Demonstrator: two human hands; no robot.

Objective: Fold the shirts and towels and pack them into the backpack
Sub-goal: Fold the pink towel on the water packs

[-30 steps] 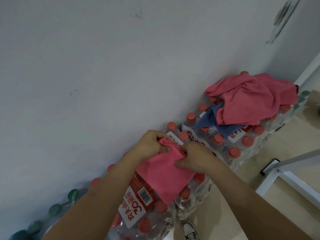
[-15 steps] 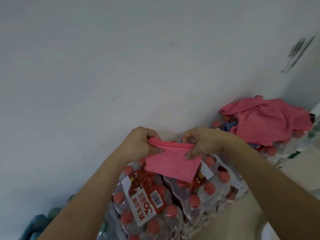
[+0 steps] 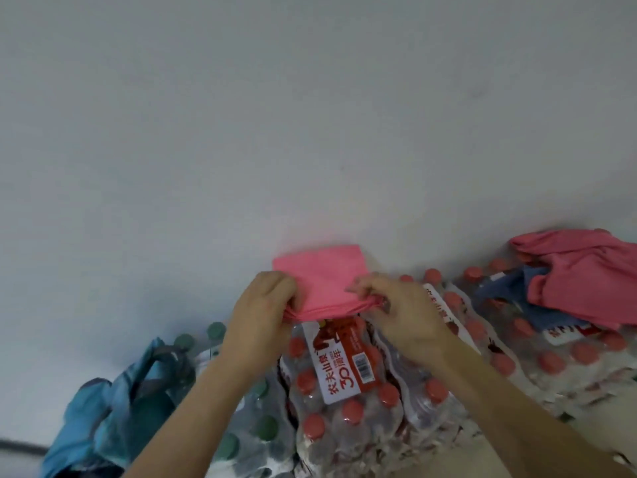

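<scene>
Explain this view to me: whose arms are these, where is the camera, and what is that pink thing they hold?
No machine here: a person works with bare hands, and the single camera sits on their head, looking forward and down. The left hand and right hand each pinch the near edge of a folded pink towel, over shrink-wrapped packs of red-capped water bottles against a wall. At right, a loose pink cloth lies over a blue cloth on the packs. At lower left is a blue bag, probably the backpack.
</scene>
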